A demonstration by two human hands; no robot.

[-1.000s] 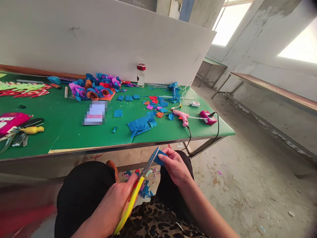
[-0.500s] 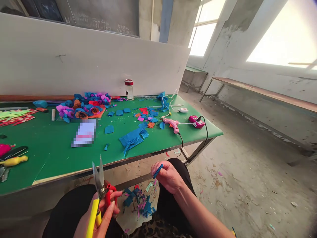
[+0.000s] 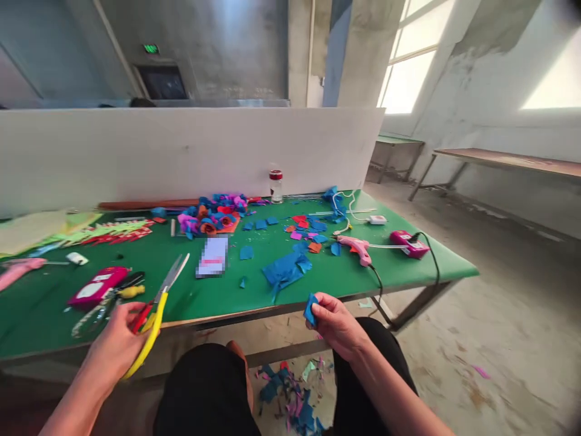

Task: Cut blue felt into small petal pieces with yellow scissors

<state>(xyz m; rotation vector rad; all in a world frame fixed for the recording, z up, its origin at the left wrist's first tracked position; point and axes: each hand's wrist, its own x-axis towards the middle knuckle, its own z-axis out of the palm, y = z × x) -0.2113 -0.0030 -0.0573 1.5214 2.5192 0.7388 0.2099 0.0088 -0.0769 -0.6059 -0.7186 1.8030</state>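
Your left hand (image 3: 118,340) gripped red-and-yellow scissors (image 3: 158,310) at the near edge of the surface (image 3: 196,298), your right hand (image 3: 339,322) pinched a blue piece (image 3: 310,310) before that edge, a pink glue gun (image 3: 358,247) lay toward the right edge.

Green table (image 3: 204,300), blue paper (image 3: 287,270), paper flowers (image 3: 210,218), glue gun (image 3: 357,247)

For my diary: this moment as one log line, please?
left hand: holding scissors | right hand: pinching blue paper piece | red-lidded jar: on green table
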